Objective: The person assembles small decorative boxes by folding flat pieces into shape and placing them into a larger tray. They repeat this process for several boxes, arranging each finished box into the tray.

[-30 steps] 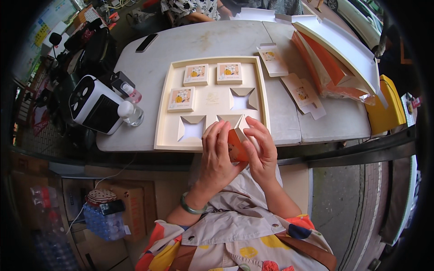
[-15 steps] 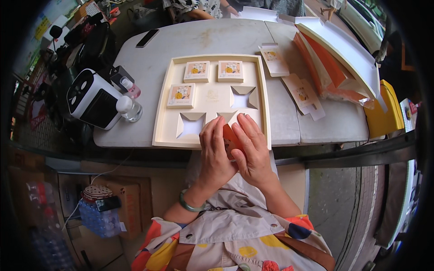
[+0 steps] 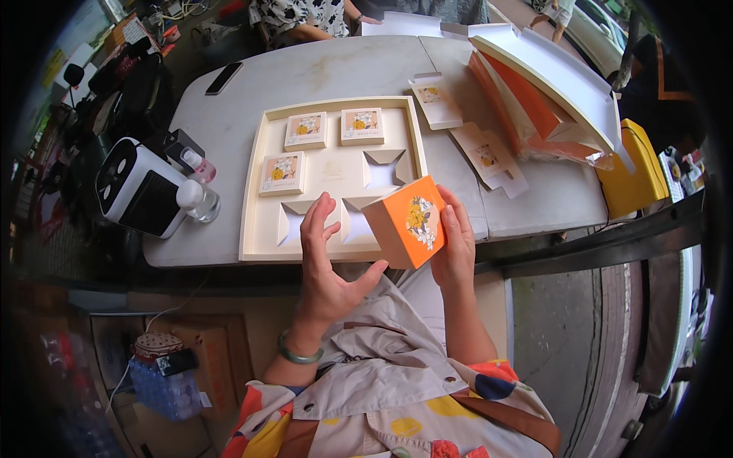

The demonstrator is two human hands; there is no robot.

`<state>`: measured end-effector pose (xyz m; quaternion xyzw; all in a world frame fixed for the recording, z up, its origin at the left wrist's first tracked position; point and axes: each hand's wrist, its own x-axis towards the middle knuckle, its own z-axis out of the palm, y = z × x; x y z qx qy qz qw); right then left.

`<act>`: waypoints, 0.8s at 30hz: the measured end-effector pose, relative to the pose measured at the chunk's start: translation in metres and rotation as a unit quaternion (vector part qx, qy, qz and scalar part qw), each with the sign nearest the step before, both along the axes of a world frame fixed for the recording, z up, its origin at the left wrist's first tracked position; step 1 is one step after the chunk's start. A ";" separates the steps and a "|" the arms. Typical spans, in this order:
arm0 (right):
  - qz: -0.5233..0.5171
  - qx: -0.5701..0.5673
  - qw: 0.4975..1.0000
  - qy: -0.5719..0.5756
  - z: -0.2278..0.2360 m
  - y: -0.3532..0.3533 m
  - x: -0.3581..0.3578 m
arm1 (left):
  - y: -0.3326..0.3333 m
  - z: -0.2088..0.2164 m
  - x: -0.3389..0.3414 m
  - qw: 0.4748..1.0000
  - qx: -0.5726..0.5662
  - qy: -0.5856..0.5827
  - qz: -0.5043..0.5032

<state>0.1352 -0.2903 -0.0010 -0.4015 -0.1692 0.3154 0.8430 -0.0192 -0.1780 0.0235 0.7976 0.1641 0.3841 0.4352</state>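
Observation:
My right hand [image 3: 456, 246] grips a small orange box [image 3: 416, 223] with a flower print by its right side, tilted above the table's front edge. Just left of the box, my left hand [image 3: 327, 263] has its fingers spread and holds nothing. Beyond both hands lies a cream tray [image 3: 254, 156] with square recesses. Three small cream boxes with floral tops sit in it: one at back left [image 3: 306, 130], one at back right [image 3: 361, 126], one at middle left [image 3: 282, 174]. Folded square recesses with white bottoms show at the tray's right and front.
Flattened cartons [image 3: 489, 159] lie right of the tray, beside a large orange-and-white package [image 3: 527, 107] and a yellow case [image 3: 635, 172]. At left stand a black-and-white appliance [image 3: 145, 187], a clear bottle [image 3: 198, 201] and a pink spray bottle [image 3: 200, 166]. A phone [image 3: 224, 78] lies behind. Another person [image 3: 309, 21] sits opposite.
The orange box, mostly hidden between both hands before, is now lifted and turned in my right hand. My left hand has come off it and opened. The whole view has shifted slightly.

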 end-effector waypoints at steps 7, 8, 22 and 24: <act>0.270 0.277 0.811 0.440 -0.028 -0.006 0.005 | -0.004 -0.006 0.000 0.997 -0.057 -0.022 -0.043; 0.268 0.285 0.815 0.427 -0.025 -0.005 0.001 | -0.004 -0.007 -0.001 0.997 -0.053 -0.016 -0.044; 0.149 0.175 0.930 0.287 -0.007 -0.005 -0.012 | -0.010 -0.001 -0.001 0.993 -0.065 0.011 -0.099; 0.027 0.023 0.996 0.084 -0.006 0.001 -0.013 | -0.014 -0.001 -0.005 0.943 -0.274 -0.001 -0.188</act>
